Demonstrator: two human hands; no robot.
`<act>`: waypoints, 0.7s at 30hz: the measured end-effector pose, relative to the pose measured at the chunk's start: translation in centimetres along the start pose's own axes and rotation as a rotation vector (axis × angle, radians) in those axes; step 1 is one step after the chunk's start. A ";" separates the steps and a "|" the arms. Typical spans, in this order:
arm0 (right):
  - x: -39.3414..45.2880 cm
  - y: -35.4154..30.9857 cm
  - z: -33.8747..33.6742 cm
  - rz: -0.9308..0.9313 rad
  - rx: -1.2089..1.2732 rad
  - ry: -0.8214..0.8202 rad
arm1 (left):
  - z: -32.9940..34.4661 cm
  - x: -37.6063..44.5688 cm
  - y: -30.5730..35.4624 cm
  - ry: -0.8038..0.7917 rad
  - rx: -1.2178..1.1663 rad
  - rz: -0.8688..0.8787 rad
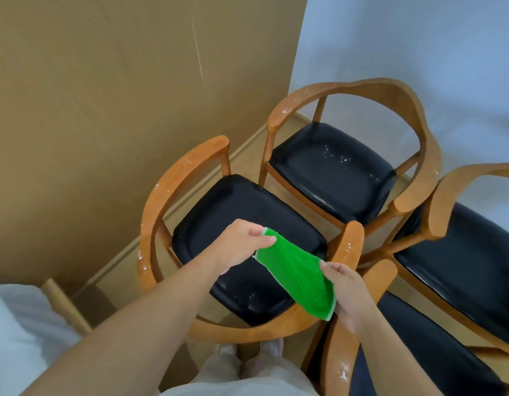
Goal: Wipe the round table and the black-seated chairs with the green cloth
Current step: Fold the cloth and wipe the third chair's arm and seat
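Both hands hold the green cloth [297, 274] stretched above the nearest chair [247, 244], approx. center frame: left hand [242, 242] w/ grip pinched on its 10 o'clock corner, right hand [346, 292] w/ grip closed on the 4 o'clock edge. Second chair [333, 172] sits at 1 o'clock (white specks on seat).

Brown wall panel [105, 110]: fills the upper left, with a thin pale scratch running down it.
White wall [419, 38]: upper right.
Floor [247, 155]: light wood.
White bedding [19, 332]: lower left corner, beside a wooden post [66, 305].
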State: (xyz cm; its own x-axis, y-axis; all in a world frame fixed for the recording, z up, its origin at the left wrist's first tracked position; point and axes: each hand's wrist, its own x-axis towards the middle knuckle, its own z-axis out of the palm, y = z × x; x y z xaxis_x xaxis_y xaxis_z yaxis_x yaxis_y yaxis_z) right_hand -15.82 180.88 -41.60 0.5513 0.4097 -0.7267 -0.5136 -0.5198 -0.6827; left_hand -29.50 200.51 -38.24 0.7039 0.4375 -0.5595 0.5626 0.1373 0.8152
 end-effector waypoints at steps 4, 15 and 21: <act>-0.6 0.3 -2.2 -0.014 -0.029 0.028 | 1.7 0.8 -1.0 0.015 -0.024 -0.003; -0.9 4.1 -9.6 0.265 -0.128 0.002 | 9.4 2.2 -6.6 -0.109 -0.233 -0.262; 5.6 6.6 -9.9 0.101 -0.415 0.332 | 14.8 6.8 -10.1 -0.092 0.004 -0.316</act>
State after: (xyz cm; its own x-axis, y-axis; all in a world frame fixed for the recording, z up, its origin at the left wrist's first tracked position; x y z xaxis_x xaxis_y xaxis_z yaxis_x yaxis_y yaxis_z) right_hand -9.58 172.28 -49.43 0.7253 0.1181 -0.6783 -0.3094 -0.8242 -0.4743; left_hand -23.97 188.90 -52.50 0.5307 0.2918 -0.7958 0.7608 0.2497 0.5990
